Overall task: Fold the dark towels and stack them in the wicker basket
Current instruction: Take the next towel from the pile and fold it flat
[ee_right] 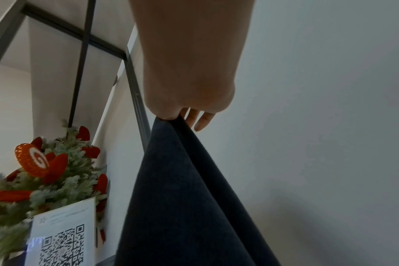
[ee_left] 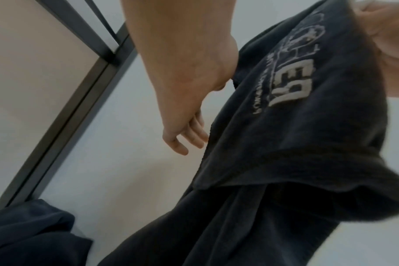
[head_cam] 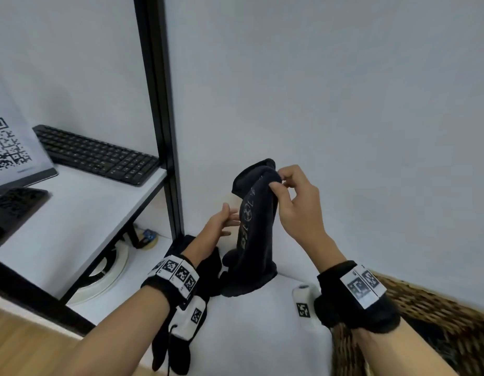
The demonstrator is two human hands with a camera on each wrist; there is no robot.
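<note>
Lying at the near right, the wicker basket point(head_cam: 436, 318) seems to hold nothing yet, while beyond it the right hand point(head_cam: 298, 202) pinches the hanging dark towel point(head_cam: 253, 229) and the left hand point(head_cam: 222, 223) reaches open-fingered beside it.

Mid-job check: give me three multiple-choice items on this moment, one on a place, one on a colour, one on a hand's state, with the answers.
1. Where is the wicker basket?
A. on the shelf by the keyboard
B. at the lower right, beside the right wrist
C. behind the black post

2. What colour is the print on the held towel?
A. red
B. yellow
C. pale white-grey

3. What is the left hand doing?
A. open, fingers straight beside the towel
B. gripping the basket rim
C. pinching the towel's top

Answers: B, the weave shows at the lower right of the head view; C, pale lettering shows in the left wrist view; A, only the right hand pinches the top.
</note>
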